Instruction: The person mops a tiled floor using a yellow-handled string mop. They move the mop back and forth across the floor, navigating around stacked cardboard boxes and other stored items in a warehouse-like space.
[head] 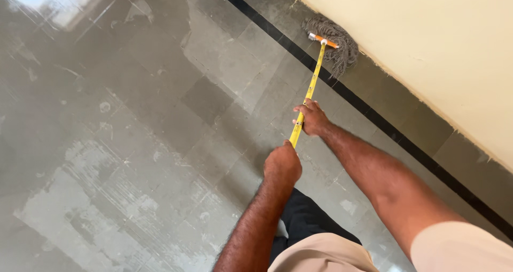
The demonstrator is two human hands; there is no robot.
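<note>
The step in hand is wet mopping along the wall edge. The left hand (pixel 282 164) grips the near end of the long yellow mop handle (pixel 310 90), fingers closed around it. The right hand (pixel 311 118) clamps the handle further down, fingers wrapped. The grey string mop head (pixel 334 43) with its orange clamp bar lies on the grey tiled floor (pixel 133 117), touching the base of the cream wall (pixel 427 42) over the black border strip (pixel 363 106). The next stroke probably calls for a steady pull along the wall, both grips firm.
</note>
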